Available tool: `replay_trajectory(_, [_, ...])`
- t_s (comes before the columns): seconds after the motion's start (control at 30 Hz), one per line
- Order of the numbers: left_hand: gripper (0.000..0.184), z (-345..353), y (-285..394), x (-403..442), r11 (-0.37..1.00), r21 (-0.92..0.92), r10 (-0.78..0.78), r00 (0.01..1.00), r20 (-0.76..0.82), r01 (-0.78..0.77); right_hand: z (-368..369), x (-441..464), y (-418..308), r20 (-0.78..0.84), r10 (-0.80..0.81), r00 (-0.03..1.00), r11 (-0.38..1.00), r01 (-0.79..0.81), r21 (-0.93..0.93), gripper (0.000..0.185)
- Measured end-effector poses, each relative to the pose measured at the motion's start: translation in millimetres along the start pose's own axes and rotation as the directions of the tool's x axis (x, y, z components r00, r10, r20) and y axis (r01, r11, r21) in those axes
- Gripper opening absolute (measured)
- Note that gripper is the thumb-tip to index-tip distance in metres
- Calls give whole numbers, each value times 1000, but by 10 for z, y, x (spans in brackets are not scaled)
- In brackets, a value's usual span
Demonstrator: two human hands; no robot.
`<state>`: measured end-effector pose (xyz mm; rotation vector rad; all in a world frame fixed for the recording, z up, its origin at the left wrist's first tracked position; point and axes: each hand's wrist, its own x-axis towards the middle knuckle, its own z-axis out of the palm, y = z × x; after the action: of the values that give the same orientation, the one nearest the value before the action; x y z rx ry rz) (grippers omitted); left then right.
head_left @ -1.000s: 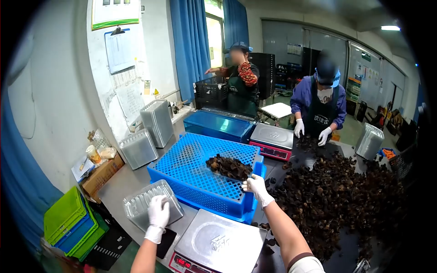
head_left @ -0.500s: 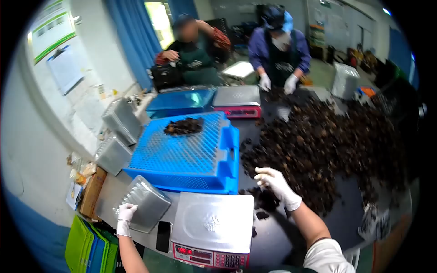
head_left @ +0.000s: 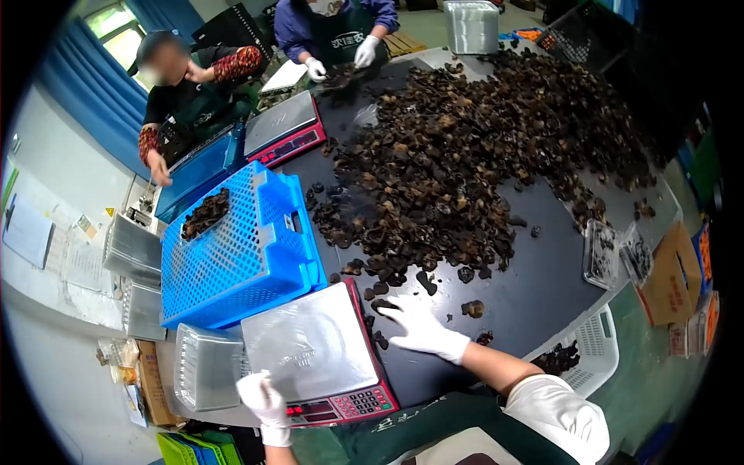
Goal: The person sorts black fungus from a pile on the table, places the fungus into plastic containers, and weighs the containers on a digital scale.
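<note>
My right hand (head_left: pixel 422 329), in a white glove, reaches over the dark table with its fingers stretched apart. The fingertips are at a few dark, curled pieces (head_left: pixel 381 304) that look like wood ear mushroom, beside the scale. My left hand (head_left: pixel 263 399), gloved too, is by the front left corner of the silver-topped scale (head_left: pixel 310 345). Its fingers are curled together, and I cannot make out whether anything is in them. A stack of clear plastic boxes (head_left: pixel 205 368) stands just left of the scale. The scale's pan carries nothing.
A large heap of mushroom pieces (head_left: pixel 457 155) spreads over the table. An upturned blue crate (head_left: pixel 225 263) bears a clump of mushroom (head_left: pixel 207 215). Beyond are a second scale (head_left: pixel 283 128) and two people, one with gloved hands (head_left: pixel 366 52) at the heap. A white basket (head_left: pixel 593 356) stands lower right.
My view has turned to the right. My left hand has moved from the clear boxes to the scale's corner. My right hand has lowered toward the table, its fingers now stretched out.
</note>
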<state>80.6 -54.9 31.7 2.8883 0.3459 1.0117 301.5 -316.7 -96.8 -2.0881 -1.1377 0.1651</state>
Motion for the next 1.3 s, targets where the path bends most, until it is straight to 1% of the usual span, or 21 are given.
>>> replay_trajectory(0.07, [12, 197, 106, -226, 996, -86, 30, 991, 132, -19, 91, 205, -183, 91, -5, 996, 993, 16, -116, 96])
replay_trajectory(0.2, [27, 270, 345, -309, 988, -113, -71, 955, 288, 108, 359, 508, -139, 134, 59, 989, 971, -26, -237, 108])
replay_trajectory(0.27, [29, 233, 514, -309, 972, -140, -149, 957, 247, 188, 449, 552, -90, 11, 4, 1000, 980, -1, -201, 88])
replay_trajectory(0.3, [32, 223, 551, -324, 966, -135, -179, 949, 259, 219, 459, 561, -87, 7, 6, 1000, 981, -5, -194, 88])
replay_trajectory(0.37, [32, 239, 652, -326, 956, -140, -219, 943, 252, 259, 477, 530, -100, 86, -82, 993, 970, 100, -221, 45])
replay_trajectory(0.4, [32, 255, 724, -307, 942, -152, -260, 937, 235, 300, 504, 497, -74, 90, -79, 993, 972, 97, -213, 45])
replay_trajectory(0.5, [31, 252, 876, -294, 938, -173, -260, 939, 223, 301, 489, 353, 47, -85, -226, 970, 955, 204, -213, 8])
replay_trajectory(0.67, [24, 341, 1294, -165, 870, -395, -218, 949, 229, 295, 178, -65, 247, 33, -164, 986, 979, 167, -115, 13])
replay_trajectory(0.7, [22, 420, 1435, -146, 773, -496, -299, 917, 265, 396, 128, -149, 264, -1, -113, 994, 993, 113, 31, 12])
replay_trajectory(0.73, [21, 476, 1542, -77, 760, -513, -255, 910, 328, 398, 77, -224, 267, -30, -56, 998, 983, 60, 176, 11])
replay_trajectory(0.77, [23, 584, 1643, -12, 744, -552, -187, 910, 370, 377, 20, -295, 239, -65, 164, 984, 857, -109, 504, 14])
replay_trajectory(0.8, [24, 722, 1746, 58, 722, -591, -119, 906, 405, 359, -106, -347, 225, -65, 169, 983, 860, -115, 497, 14])
replay_trajectory(0.87, [23, 1019, 1974, 258, 753, -567, -58, 892, 448, 334, -440, -469, 226, 92, 456, 885, 497, -339, 799, 17])
replay_trajectory(0.9, [23, 1234, 1988, 270, 775, -560, -20, 897, 442, 293, -624, -554, 251, 233, 572, 787, 278, -453, 847, 21])
replay_trajectory(0.93, [22, 1483, 1984, 267, 795, -553, 20, 900, 435, 249, -771, -620, 263, 236, 646, 725, 163, -434, 886, 19])
replay_trajectory(1.0, [23, 1842, 2000, 350, 783, -575, 42, 901, 432, 239, -909, -905, 555, 244, 556, 794, -169, -180, 969, 20])
replay_trajectory(1.1, [38, 2314, 2033, 419, 763, -565, -5, 876, 482, 315, -1119, -1218, 830, 259, 605, 753, -304, -82, 949, 28])
replay_trajectory(1.2, [59, 2622, 2157, 501, 900, -384, -64, 932, 356, 208, -1391, -1174, 698, 263, 710, 653, -213, -157, 964, 25])
replay_trajectory(1.23, [57, 2620, 2184, 526, 923, -293, -81, 869, 488, 250, -1412, -1147, 658, 199, 722, 662, -13, -275, 961, 22])
replay_trajectory(1.27, [57, 2649, 2176, 511, 923, -293, -77, 867, 493, 249, -1412, -1117, 631, 139, 720, 679, 185, -382, 905, 21])
replay_trajectory(1.3, [55, 2691, 2137, 468, 929, -304, -33, 864, 502, 213, -1253, -1073, 695, 129, 757, 640, 236, -452, 860, 16])
